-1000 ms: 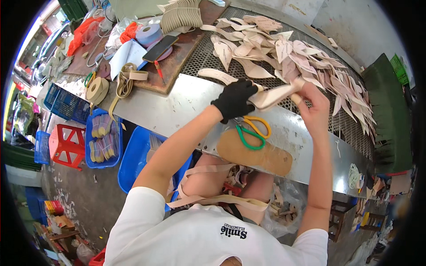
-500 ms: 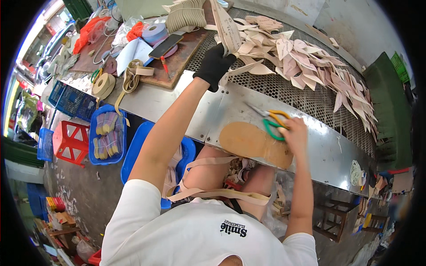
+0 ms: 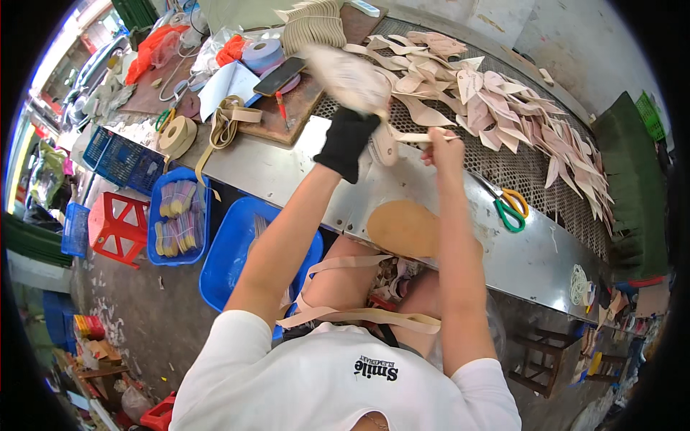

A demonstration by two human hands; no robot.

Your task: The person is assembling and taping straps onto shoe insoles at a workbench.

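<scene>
While the worktable [image 3: 532, 269] lies below, the blurred sole piece [image 3: 351, 75] is held up, likely for access all round; its long axis points away and leftward. The gloved left hand [image 3: 347, 135] seems closed round its near end; the right hand [image 3: 443, 152], probably free because the scissors [image 3: 501, 195] lie aside, pinches a pale strip [image 3: 412, 137].

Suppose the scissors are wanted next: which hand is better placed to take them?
Probably the right hand: the scissors lie much nearer it, on its side of the bench, though that hand would first release the pale strip it pinches. The gloved left hand is farther off, holding blurred pale pieces.
</scene>
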